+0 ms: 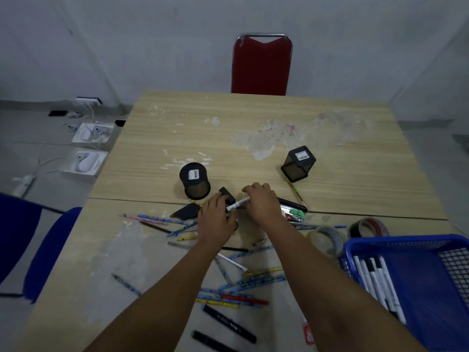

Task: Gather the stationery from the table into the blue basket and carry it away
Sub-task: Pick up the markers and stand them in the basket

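Both hands reach to the middle of the table. My right hand (pixel 261 201) grips a white marker (pixel 237 204) that points left. My left hand (pixel 215 219) rests palm down beside the marker's tip, over small black items (pixel 227 195); what it holds is hidden. The blue basket (pixel 416 288) stands at the right front edge with several white markers (pixel 378 280) inside. Pencils and pens (pixel 251 283) lie scattered between my arms and to the left (pixel 157 221). Two black markers (pixel 228 323) lie near the front edge.
Two upturned black mesh pen holders stand on the table, a round one (pixel 195 181) and a square one (pixel 298 163). Tape rolls (pixel 368 227) lie behind the basket. A stapler and case (pixel 293 208) sit right of my hand. A red chair (pixel 261 64) stands opposite, blue chairs (pixel 38 250) at left.
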